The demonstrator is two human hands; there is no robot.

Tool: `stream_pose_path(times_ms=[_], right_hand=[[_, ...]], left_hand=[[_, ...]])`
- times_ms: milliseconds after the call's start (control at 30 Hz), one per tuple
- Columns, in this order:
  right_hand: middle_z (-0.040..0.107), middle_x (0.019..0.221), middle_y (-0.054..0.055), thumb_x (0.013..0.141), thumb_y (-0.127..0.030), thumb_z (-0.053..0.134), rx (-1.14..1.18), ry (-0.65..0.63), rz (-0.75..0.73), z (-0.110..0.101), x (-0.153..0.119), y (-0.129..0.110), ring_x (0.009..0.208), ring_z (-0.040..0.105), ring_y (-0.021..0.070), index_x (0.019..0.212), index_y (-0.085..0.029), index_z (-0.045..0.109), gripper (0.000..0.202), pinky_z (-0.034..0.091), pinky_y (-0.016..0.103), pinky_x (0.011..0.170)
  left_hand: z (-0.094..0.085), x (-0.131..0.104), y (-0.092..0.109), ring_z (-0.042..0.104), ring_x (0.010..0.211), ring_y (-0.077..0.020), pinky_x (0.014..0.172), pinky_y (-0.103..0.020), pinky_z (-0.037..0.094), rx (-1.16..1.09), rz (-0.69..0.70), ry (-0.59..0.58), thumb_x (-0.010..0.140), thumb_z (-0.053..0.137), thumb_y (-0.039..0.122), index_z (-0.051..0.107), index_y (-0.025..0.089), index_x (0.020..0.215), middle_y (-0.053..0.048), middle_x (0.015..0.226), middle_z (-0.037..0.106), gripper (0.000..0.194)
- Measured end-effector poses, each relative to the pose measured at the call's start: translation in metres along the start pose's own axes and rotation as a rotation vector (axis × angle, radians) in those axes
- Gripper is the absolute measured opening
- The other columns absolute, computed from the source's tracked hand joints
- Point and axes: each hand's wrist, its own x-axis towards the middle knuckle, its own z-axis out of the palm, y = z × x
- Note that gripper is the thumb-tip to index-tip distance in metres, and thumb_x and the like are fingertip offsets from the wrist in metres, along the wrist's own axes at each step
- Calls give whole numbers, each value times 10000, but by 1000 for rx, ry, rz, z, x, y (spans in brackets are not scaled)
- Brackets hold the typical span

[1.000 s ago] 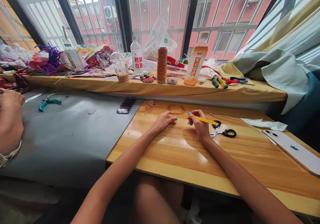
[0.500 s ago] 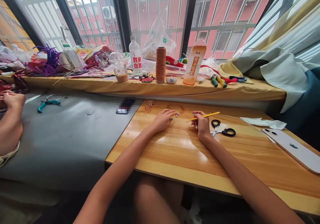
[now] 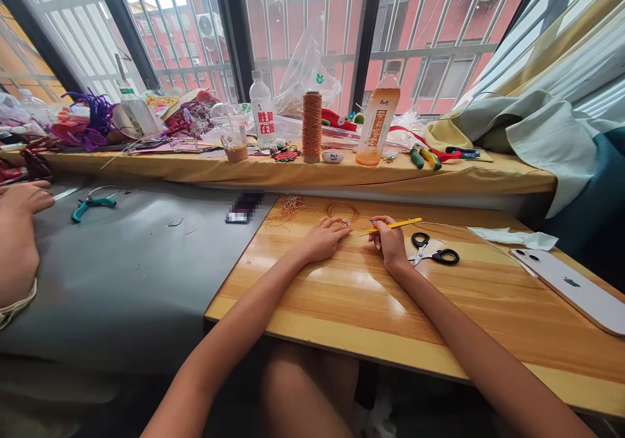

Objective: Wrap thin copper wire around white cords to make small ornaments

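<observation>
Yellow slender tool (image 3: 406,224), pinched in the right hand (image 3: 392,243), pointed lengthwise toward the left hand (image 3: 326,239), whose grip I could not discern.

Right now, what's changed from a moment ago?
The yellow tool in the right hand has swung, its rear end now farther from the person; the left hand has its fingers stretched farther right. Scissors, coil and white phone stayed put.

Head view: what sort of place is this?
Most likely a craft workroom: the right hand holds a slim yellow tool, pliers lie on the grey table, and a wound spool stands on the ledge.
</observation>
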Motion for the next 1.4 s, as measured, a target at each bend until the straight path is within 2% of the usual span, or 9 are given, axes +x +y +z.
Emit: stream_pose_path(times_ms=[167, 367, 533, 767, 900, 1000, 1100, 1267, 1400], right_hand=[[449, 353, -62, 617, -236, 453, -10, 7, -29, 0, -3, -3, 279, 311, 60, 681, -186, 484, 87, 203, 188, 312], [452, 355, -63, 630, -236, 444, -49, 5, -69, 0, -4, -3, 285, 312, 58, 693, -185, 494, 95, 209, 184, 316], [460, 368, -64, 639, -242, 437, -124, -19, -99, 1, -3, 1, 293, 359, 73, 720, -190, 497, 114, 231, 182, 314], [473, 397, -69, 642, -245, 440, -200, -124, -114, 4, -7, -1, 299, 396, 83, 766, -197, 498, 145, 282, 187, 315], [470, 396, -68, 648, -249, 440, -210, -134, -97, 4, -8, -2, 292, 392, 79, 755, -193, 496, 133, 289, 187, 317], [474, 405, -69, 655, -241, 431, -200, -165, -126, 4, -10, -4, 300, 395, 81, 758, -197, 488, 126, 295, 189, 318], [458, 406, -69, 661, -235, 427, -219, -197, -163, 5, -12, -4, 348, 451, 102, 769, -200, 483, 127, 310, 187, 324], [472, 451, -62, 664, -251, 430, -214, -207, -175, 4, -12, -2, 349, 449, 93, 784, -193, 486, 145, 312, 185, 321], [478, 461, -61, 665, -246, 431, -200, -200, -182, 3, -12, -3, 320, 406, 76, 787, -188, 487, 146, 310, 184, 313]], left_hand=[[-3, 2, 0, 346, 1105, -156, 942, -315, 259, -33, -108, 173, 744, 317, 28, 445, 214, 1179, -21, 1196, 491, 490], [-2, 1, -2, 386, 1083, -168, 917, -322, 292, -62, -5, 5, 779, 352, 107, 524, 220, 1089, -22, 1080, 569, 372], [-3, 1, 1, 442, 929, -155, 857, -289, 345, -109, -40, 114, 748, 351, 60, 516, 163, 1088, -42, 985, 592, 392], [-6, 1, 4, 424, 886, -176, 847, -298, 351, -106, -13, -3, 738, 472, 215, 575, 204, 1024, -42, 838, 585, 304], [-4, 2, 1, 410, 958, -161, 886, -302, 338, -169, -61, 35, 750, 437, 169, 473, 204, 1158, -44, 1034, 547, 411], [-1, 2, -2, 375, 1050, -151, 939, -313, 292, -174, 25, 46, 776, 381, 112, 489, 236, 1139, -23, 1197, 474, 399], [0, 2, -3, 383, 1034, -167, 931, -321, 295, -156, 77, 2, 798, 407, 178, 574, 225, 1024, -28, 1097, 552, 285], [-4, 0, -4, 407, 934, -180, 866, -316, 341, -148, -28, 13, 752, 511, 316, 612, 219, 950, -50, 902, 581, 242], [-7, 0, -7, 397, 958, -178, 879, -320, 335, -170, -47, 16, 742, 525, 343, 560, 242, 1053, -49, 1016, 542, 329]])
